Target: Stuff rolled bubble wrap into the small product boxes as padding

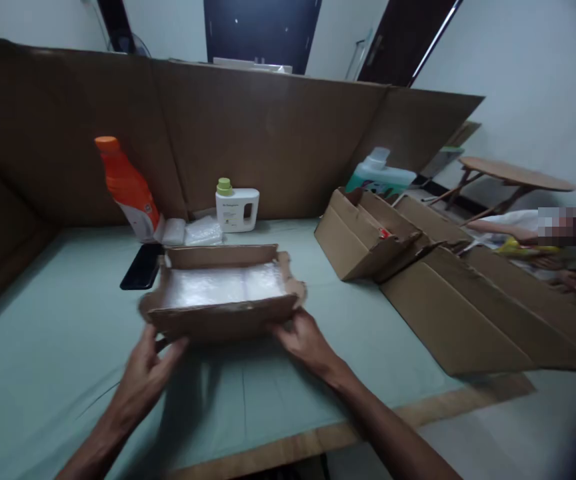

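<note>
Left hand (145, 370) and right hand (304, 341) each gripped the near flap of the shallow cardboard box (223, 293) at frame centre, fingers curled; seemingly mid-folding, needing even pressure; black phone (142, 267) lay upper left

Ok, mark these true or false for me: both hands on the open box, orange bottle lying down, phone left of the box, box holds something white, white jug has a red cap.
1. Both hands, left hand and right hand, are at the open cardboard box: true.
2. The orange bottle lies flat: false, it stands tilted.
3. The black phone lies left of the box: true.
4. The box holds white plastic packing: true.
5. The white jug has a red cap: false, green.
</note>
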`<state>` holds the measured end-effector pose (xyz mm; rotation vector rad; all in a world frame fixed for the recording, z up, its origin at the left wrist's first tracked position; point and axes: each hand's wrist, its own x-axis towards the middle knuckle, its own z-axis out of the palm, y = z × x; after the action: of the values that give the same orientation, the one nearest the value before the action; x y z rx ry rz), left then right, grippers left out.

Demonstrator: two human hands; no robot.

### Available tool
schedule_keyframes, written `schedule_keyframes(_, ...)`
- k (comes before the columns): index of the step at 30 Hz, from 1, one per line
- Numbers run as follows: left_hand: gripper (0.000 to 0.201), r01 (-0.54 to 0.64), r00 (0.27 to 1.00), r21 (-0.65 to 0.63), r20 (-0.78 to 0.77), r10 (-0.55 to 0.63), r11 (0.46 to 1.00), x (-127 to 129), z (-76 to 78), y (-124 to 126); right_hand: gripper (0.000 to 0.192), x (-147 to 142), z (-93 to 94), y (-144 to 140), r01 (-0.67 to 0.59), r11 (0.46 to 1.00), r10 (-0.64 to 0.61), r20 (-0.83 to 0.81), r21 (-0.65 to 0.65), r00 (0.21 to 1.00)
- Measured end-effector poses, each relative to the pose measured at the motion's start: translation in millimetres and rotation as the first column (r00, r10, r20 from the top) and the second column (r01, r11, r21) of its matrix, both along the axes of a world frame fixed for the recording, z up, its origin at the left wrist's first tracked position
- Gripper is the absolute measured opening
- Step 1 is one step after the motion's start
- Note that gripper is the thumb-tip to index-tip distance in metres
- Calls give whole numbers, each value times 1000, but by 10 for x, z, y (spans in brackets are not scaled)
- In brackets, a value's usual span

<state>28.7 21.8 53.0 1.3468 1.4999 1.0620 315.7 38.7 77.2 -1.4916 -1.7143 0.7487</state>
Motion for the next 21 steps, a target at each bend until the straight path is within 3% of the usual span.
schedule_keyframes(2, 51, 198, 980, 12, 16, -198, 980, 460, -57, 38, 31, 487, -48, -356, 182, 983, -179, 76, -35, 981)
schedule_keyframes(4, 50, 379, 924, 82, 12, -381, 922, 987, -95, 118, 36, 980, -116, -781, 384, 919, -363, 190, -85, 912)
schedule_keyframes(7, 65, 581, 813, 203, -90, -576, 788, 1823, -114, 320, 45, 1544, -232, -1384, 669, 743, -638, 276, -24, 719)
schedule_keyframes(9, 65, 695, 714, 124, -237, -659, 708, 2334, -125, 433, 53, 1738, -319, -1687, 797, 601, -785, 231, 57, 575)
schedule_keyframes(11, 60, 714, 674, 33, -303, -674, 699, 2737, -159, 453, 66, 1805, -425, -1886, 855, 513, -853, 154, 78, 498)
schedule_keyframes(15, 73, 738, 633, -23, -320, -705, 674, 3136, -291, 190, 83, 1808, -672, -2028, 863, 503, -862, 39, -45, 505)
schedule_keyframes(18, 87, 806, 572, 18, -284, -769, 592, 3242, -359, -22, 78, 1870, -801, -1986, 851, 514, -855, 11, -103, 518)
schedule_keyframes(21, 95, 858, 510, 64, -222, -831, 510, 3387, -375, -46, 69, 1959, -854, -1862, 856, 509, -858, 18, -94, 513)
